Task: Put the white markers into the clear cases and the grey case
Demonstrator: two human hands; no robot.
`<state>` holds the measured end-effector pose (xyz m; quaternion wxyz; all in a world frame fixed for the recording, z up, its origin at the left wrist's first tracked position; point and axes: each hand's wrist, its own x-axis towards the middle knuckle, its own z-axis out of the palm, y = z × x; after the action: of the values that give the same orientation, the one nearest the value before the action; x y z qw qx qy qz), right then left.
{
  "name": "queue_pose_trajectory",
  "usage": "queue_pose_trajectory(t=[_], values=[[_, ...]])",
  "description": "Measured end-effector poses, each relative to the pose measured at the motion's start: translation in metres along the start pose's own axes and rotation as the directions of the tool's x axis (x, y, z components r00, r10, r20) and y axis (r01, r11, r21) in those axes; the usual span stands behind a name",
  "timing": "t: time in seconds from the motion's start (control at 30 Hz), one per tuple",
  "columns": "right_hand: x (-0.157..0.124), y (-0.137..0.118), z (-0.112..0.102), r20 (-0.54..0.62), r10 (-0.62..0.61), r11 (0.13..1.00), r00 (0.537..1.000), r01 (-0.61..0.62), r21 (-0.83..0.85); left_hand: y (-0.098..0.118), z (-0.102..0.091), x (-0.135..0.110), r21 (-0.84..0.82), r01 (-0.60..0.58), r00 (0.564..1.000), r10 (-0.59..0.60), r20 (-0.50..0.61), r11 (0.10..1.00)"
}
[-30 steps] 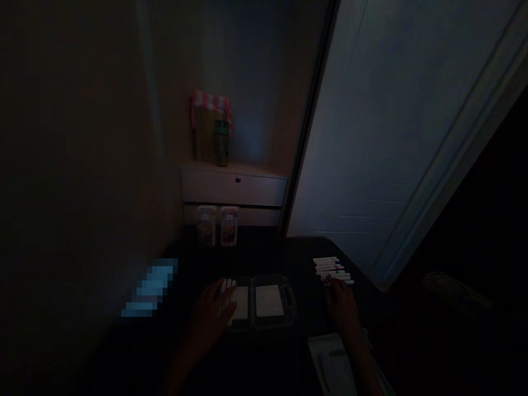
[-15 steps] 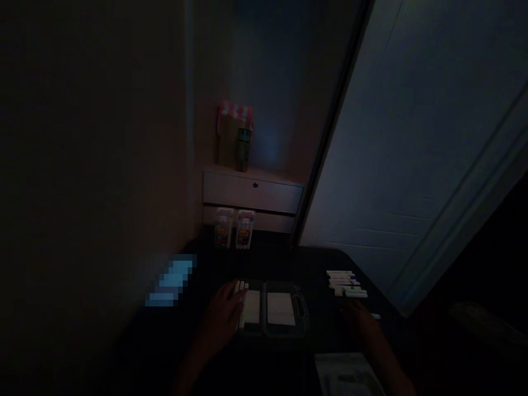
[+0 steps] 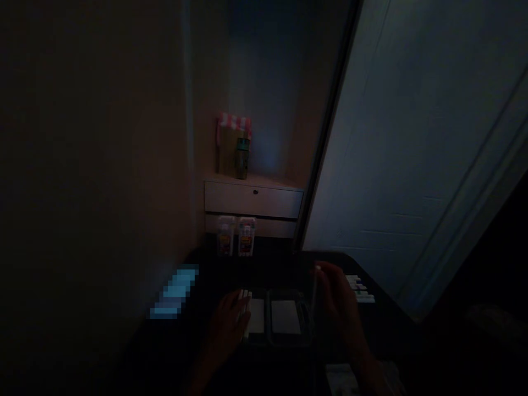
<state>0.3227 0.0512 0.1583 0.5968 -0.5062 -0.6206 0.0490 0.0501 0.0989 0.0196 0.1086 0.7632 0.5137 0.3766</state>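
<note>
The scene is very dark. An open clear plastic case (image 3: 275, 318) with two white pads inside lies on a dark table (image 3: 284, 269). My left hand (image 3: 228, 327) rests on the case's left half, fingers over a few white markers. My right hand (image 3: 337, 300) is raised beside the case's right edge, closed on a thin white marker (image 3: 315, 291) held nearly upright. A row of white markers (image 3: 361, 289) with coloured caps lies on the table just behind that hand, partly hidden by it.
Two small clear packs (image 3: 236, 237) stand at the table's back by a pale drawer unit (image 3: 253, 201), which carries a green bottle (image 3: 241, 158) and a pink-topped box (image 3: 229, 144). A white sheet (image 3: 342, 379) lies at the near edge. A wall runs along the left, a pale door along the right.
My right hand has come off the marker row and lifted left toward the case with one marker in it. My left hand has stayed on the case. The camera shifted slightly.
</note>
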Motion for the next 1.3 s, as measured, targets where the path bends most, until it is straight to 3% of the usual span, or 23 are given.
queue_pose_trajectory(t=[0.07, 0.13, 0.27, 0.4, 0.53, 0.7, 0.83, 0.97, 1.2, 1.3], values=[[0.002, -0.02, 0.031, 0.111, 0.07, 0.971, 0.991, -0.093, 0.22, 0.002, -0.001, 0.002, 0.005, 0.013, 1.0, -0.013, 0.018, 1.0], [0.001, -0.022, 0.065, 0.232, 0.108, 0.922, 0.967, -0.185, 0.339, 0.004, -0.003, 0.002, 0.013, 0.021, 1.0, -0.022, 0.021, 1.0], [-0.007, 0.01, 0.122, 0.372, 0.166, 0.867, 0.913, -0.315, 0.387, 0.003, -0.002, 0.001, 0.024, 0.025, 1.0, -0.025, -0.008, 0.999], [-0.019, 0.043, 0.153, 0.451, 0.17, 0.873, 0.876, -0.346, 0.344, 0.0, 0.0, 0.0, 0.017, 0.008, 1.0, -0.008, -0.003, 1.0], [-0.027, 0.058, 0.161, 0.47, 0.132, 0.929, 0.873, -0.274, 0.247, 0.001, 0.001, -0.002, 0.038, 0.019, 1.0, -0.019, 0.003, 0.999], [-0.033, 0.062, 0.162, 0.415, 0.133, 0.962, 0.9, -0.217, 0.163, 0.004, 0.0, -0.002, 0.088, 0.018, 0.999, -0.021, 0.036, 0.996], [-0.036, 0.055, 0.158, 0.408, 0.168, 0.956, 0.898, -0.249, 0.154, 0.009, -0.003, -0.001, 0.131, 0.026, 0.999, -0.032, 0.041, 0.991], [-0.03, 0.051, 0.153, 0.477, 0.184, 0.941, 0.859, -0.295, 0.169, 0.019, -0.011, -0.001, 0.124, 0.024, 0.996, -0.034, 0.081, 0.992], [-0.019, 0.059, 0.151, 0.486, 0.231, 0.847, 0.843, -0.42, 0.326, 0.021, -0.017, 0.001, 0.109, 0.051, 0.987, -0.067, 0.148, 0.993], [-0.02, 0.06, 0.151, 0.517, 0.19, 0.825, 0.835, -0.421, 0.378, 0.018, -0.016, 0.001, 0.083, 0.038, 0.987, -0.051, 0.15, 0.996]])
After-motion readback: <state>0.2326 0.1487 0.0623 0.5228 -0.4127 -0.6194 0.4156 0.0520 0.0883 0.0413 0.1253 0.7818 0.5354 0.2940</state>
